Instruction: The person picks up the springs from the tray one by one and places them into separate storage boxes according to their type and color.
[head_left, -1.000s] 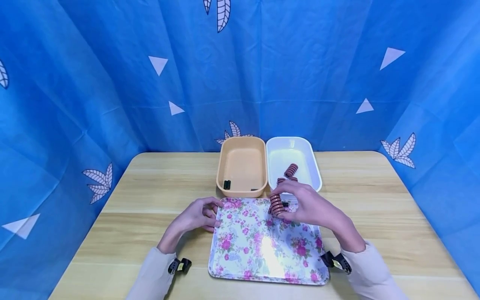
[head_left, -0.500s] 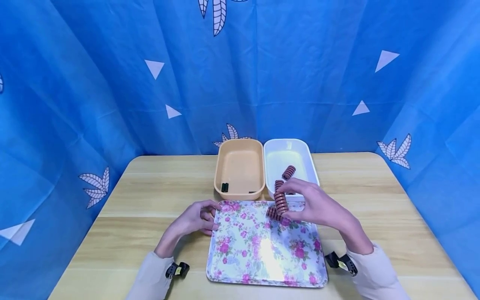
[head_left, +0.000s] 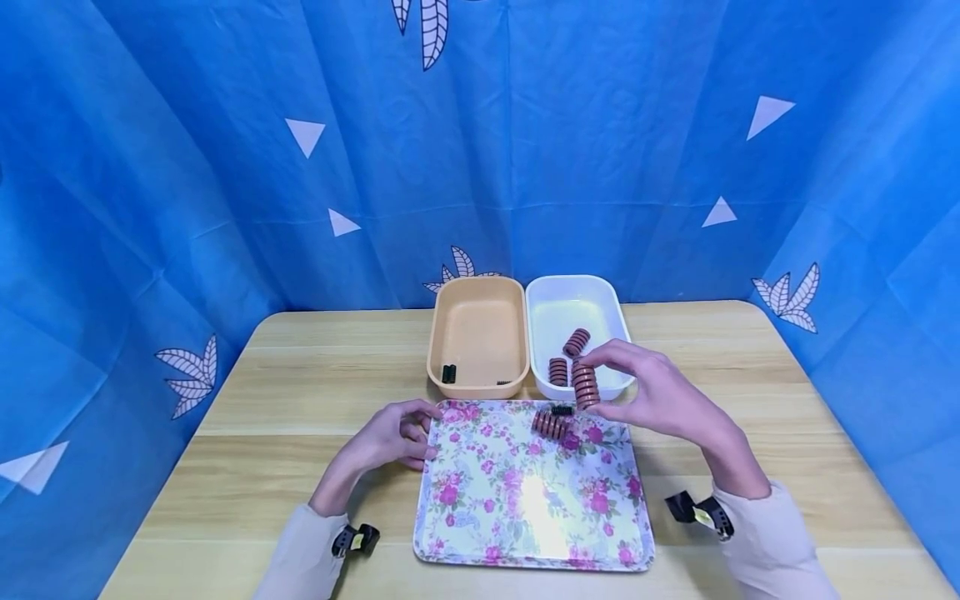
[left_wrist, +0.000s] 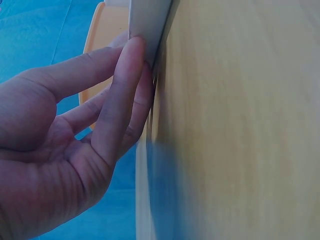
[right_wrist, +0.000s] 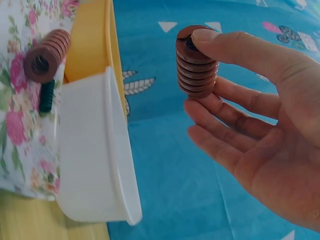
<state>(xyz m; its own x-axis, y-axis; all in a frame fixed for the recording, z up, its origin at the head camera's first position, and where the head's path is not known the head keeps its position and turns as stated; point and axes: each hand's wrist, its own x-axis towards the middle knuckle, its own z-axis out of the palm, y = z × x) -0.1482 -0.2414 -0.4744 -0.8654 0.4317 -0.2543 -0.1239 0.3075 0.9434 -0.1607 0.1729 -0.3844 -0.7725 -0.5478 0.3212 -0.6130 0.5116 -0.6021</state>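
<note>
My right hand (head_left: 660, 387) pinches a thick brown coil spring (head_left: 585, 385) between thumb and fingers, above the near edge of the white bin (head_left: 611, 312). In the right wrist view the thumb presses one end of this spring (right_wrist: 197, 72) and fingers support the other. My left hand (head_left: 395, 435) grips the left rim of the floral tray (head_left: 480, 500), seen closely in the left wrist view. Another brown spring (head_left: 550, 425) lies near the tray's far edge, with a small dark green spring (head_left: 562, 410) beside it. Two brown springs, one here (head_left: 577, 342), lie in the white bin.
A tan bin (head_left: 480, 325) stands left of the white one, behind the tray. In it are dark springs (head_left: 448, 373) and a thin small spring (head_left: 504, 382). The wooden table (head_left: 300, 367) runs back to a blue curtain (head_left: 420, 150).
My right hand has lifted the brown spring off the tray and carried it right toward the white bin. The left hand stays at the tray's rim. The head view has shifted slightly.
</note>
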